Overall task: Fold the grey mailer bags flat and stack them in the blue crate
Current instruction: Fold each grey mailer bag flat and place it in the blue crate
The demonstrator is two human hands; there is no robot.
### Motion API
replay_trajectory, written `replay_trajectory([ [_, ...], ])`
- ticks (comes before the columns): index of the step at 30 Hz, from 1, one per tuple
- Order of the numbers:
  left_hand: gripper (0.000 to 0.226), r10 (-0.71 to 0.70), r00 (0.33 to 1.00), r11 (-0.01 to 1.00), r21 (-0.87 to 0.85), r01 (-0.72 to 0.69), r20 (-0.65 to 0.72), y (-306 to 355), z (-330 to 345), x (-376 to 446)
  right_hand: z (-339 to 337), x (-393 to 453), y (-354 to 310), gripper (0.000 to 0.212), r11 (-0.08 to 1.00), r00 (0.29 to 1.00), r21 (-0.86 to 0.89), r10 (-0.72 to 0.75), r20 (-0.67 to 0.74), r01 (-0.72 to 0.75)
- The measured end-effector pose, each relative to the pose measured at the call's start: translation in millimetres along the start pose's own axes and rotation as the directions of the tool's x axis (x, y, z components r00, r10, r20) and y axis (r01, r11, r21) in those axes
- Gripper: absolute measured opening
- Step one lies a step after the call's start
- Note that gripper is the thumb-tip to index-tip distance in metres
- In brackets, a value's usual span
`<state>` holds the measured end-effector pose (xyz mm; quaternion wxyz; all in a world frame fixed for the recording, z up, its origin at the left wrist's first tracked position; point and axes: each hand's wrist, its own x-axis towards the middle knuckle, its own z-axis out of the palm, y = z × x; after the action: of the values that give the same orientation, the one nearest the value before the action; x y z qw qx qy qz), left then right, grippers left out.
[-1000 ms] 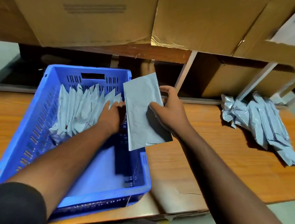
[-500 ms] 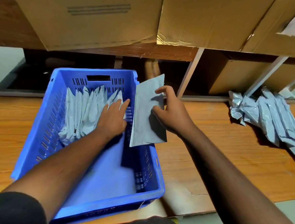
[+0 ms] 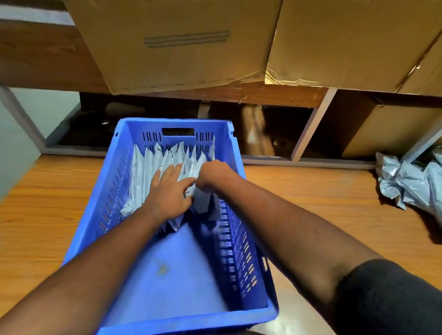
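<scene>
Head view: both arms reach into the crate (image 3: 125, 175), which sits on the table (image 3: 46, 207).
Left hand (image 3: 170, 191): fingers straight and spread, palm pressing the row of bags (image 3: 146, 170) toward the far wall.
Right hand (image 3: 211, 174): fingers curled down onto the top edge of the newest bag (image 3: 203, 203); I read it as pinching that bag, though the fingertips are hidden.
Bag position: standing on edge at the right end of the row, close to the right wall, its lower end near the floor of the crate.
Step in hand: I judge I am seating this bag into the row.
How to do it well: I would hold the row back with the left palm so a slot stays open, push the bag straight down until it bottoms out, then let go with the right before easing the left off, so nothing springs up.
Risk: slick film; neighbours may fan out or tip.
Remaining: a pile (image 3: 428, 190) of bags lies at the table's right, well apart from the crate.
Behind: boxes (image 3: 178, 38) on a shelf.
</scene>
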<state>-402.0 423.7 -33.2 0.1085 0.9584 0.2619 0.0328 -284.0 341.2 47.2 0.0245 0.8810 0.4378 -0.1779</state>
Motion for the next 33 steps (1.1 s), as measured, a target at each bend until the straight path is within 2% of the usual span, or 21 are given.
replay_trajectory([
  [2, 0.065, 0.002, 0.999, 0.999, -0.047, 0.0, 0.033, -3, -8, -2, 9, 16, 0, 0.045, 0.992, 0.998, 0.109, 0.056, 0.029, -0.059],
  [3, 0.071, -0.015, 0.999, 0.997, -0.071, 0.018, 0.039, -5, -13, -3, 15, 24, -3, 0.061, 0.963, 0.993, 0.245, 0.103, 0.055, -0.114],
  [5, 0.08, -0.107, 0.994, 0.99, -0.091, 0.105, -0.023, -12, -22, 0, 21, 36, -11, 0.099, 0.82, 0.972, 0.522, 0.187, 0.143, -0.235],
  [6, 0.081, -0.177, 0.98, 0.981, -0.091, 0.169, -0.091, -17, -26, 2, 23, 43, -13, 0.109, 0.73, 0.958, 0.62, 0.228, 0.174, -0.287],
  [8, 0.081, -0.355, 0.919, 0.93, -0.161, 0.33, -0.171, -29, -30, 5, 26, 54, -14, 0.108, 0.542, 0.937, 0.774, 0.295, 0.189, -0.326],
  [10, 0.083, -0.472, 0.873, 0.867, -0.244, 0.434, -0.124, -36, -31, 8, 30, 59, -13, 0.101, 0.414, 0.92, 0.854, 0.355, 0.165, -0.313],
  [12, 0.085, -0.48, 0.873, 0.864, -0.219, 0.452, -0.091, -36, -26, 10, 36, 61, -15, 0.098, 0.363, 0.908, 0.884, 0.395, 0.14, -0.294],
  [15, 0.092, -0.525, 0.85, 0.827, -0.259, 0.499, -0.037, -34, -20, 12, 47, 68, -29, 0.091, 0.308, 0.892, 0.889, 0.405, 0.198, -0.338],
  [19, 0.099, -0.558, 0.83, 0.792, -0.292, 0.536, 0.009, -37, -16, 13, 59, 81, -35, 0.087, 0.404, 0.93, 0.856, 0.302, 0.21, -0.324],
  [23, 0.093, -0.534, 0.844, 0.77, -0.38, 0.512, 0.055, -48, -13, 20, 55, 68, -37, 0.053, 0.371, 0.96, 0.893, 0.21, 0.186, -0.254],
  [26, 0.092, -0.549, 0.833, 0.751, -0.399, 0.526, 0.065, -52, -13, 20, 63, 69, -41, 0.063, 0.435, 0.965, 0.862, 0.147, 0.218, -0.261],
  [29, 0.091, -0.545, 0.836, 0.769, -0.361, 0.527, 0.059, -53, -13, 19, 70, 75, -49, 0.073, 0.439, 0.971, 0.869, 0.164, 0.172, -0.228],
  [33, 0.092, -0.539, 0.837, 0.759, -0.379, 0.53, 0.091, -52, -17, 19, 74, 70, -53, 0.067, 0.595, 0.979, 0.781, 0.182, 0.097, -0.188],
])
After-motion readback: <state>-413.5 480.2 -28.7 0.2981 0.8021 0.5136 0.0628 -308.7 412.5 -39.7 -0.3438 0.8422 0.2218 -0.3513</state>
